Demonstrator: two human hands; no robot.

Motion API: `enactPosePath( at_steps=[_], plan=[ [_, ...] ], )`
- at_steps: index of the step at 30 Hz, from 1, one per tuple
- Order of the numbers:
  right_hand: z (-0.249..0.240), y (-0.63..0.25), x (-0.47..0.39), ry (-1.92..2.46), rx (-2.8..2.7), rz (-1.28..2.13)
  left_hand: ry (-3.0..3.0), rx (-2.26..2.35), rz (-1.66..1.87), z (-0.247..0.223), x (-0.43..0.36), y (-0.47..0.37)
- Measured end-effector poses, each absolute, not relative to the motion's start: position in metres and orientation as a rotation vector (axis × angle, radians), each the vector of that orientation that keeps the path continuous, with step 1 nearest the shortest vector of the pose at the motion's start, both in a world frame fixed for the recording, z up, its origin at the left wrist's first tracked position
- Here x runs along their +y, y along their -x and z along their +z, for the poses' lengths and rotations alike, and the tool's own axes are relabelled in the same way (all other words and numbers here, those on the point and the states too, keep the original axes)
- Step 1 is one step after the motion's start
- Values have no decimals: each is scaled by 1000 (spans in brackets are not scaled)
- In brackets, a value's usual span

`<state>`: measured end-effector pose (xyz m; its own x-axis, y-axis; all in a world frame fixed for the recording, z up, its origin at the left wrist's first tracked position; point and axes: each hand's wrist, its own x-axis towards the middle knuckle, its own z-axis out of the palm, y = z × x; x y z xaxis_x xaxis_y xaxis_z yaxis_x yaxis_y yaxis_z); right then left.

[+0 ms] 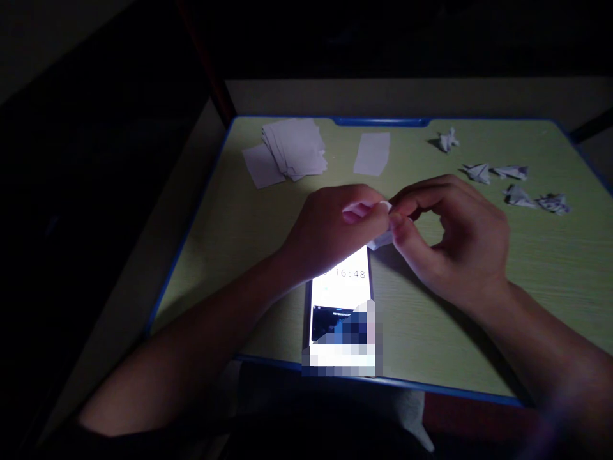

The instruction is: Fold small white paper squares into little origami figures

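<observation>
- My left hand (335, 223) is closed, with its fingertips pinching one end of a small white piece of paper (380, 223).
- My right hand (454, 236) is also closed; its thumb and forefinger grip the other end of the same paper.
- The piece of paper is held between both hands, just above the table (239, 223), over the top edge of a phone (341, 306).
- The phone lies flat on the table near its front edge, screen lit, showing clock digits; my left wrist partly covers its upper left corner.
- A stack of paper sheets (292, 148) lies at the far left of the table, fanned and overlapping.
- A single sheet (372, 153) lies flat, just to the right of the stack and apart from it.
- Five folded paper figures (514, 188) sit at the far right, well apart from my hands.
- The table has a green top and a blue rim; the surroundings are dark.
</observation>
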<state>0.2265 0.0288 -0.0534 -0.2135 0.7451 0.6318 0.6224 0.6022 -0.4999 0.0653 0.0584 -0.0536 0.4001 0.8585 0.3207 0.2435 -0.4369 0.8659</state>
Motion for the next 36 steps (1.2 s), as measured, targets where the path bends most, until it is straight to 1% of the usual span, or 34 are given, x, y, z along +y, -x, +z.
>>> enactPosePath(
  at_steps=[19,29,36],
  plan=[
    [-62,-226,29,1095,-1760,428,-1914,900,1036,-53,60,-62],
    [-58,-224,30,1091,-1849,331,-1901,944,1000,-56,59,-60],
    [-57,-228,31,1083,-1942,180,-1969,964,941,-58,58,-59]
  ],
)
